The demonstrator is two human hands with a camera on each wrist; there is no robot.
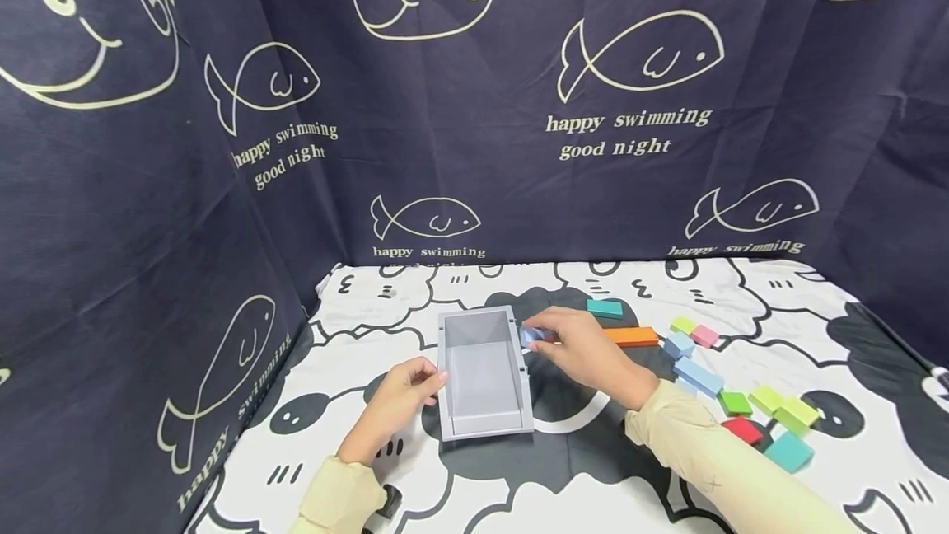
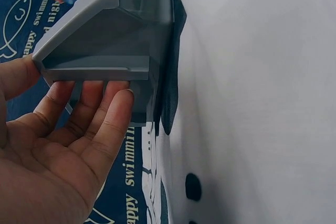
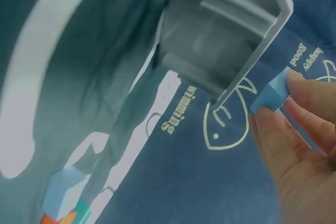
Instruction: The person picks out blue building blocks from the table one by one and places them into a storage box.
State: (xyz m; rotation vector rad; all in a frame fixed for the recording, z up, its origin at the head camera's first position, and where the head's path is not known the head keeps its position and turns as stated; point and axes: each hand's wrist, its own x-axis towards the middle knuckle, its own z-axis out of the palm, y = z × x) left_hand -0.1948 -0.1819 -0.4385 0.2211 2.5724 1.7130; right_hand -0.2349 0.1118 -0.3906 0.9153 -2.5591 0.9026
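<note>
A grey rectangular box [image 1: 482, 377] with an open top and nothing inside it stands in the middle of the patterned cloth. My left hand [image 1: 396, 402] grips its left side, thumb at the rim and fingers against the outer wall, as the left wrist view shows. Just beyond the box's right rim, my right hand [image 1: 582, 344] pinches a small light blue block [image 3: 271, 94] between thumb and fingers. In the right wrist view the block is apart from the box wall. An orange bar [image 1: 633, 337] lies behind the right hand, which hides part of it.
A teal block [image 1: 605, 308] lies at the back. Right of the right forearm are several scattered blocks: a blue bar [image 1: 699, 377], a pink block [image 1: 705, 336], a green block [image 1: 736, 403], a red block [image 1: 742, 431] and a teal block [image 1: 790, 452]. A dark curtain [image 1: 519, 188] stands behind.
</note>
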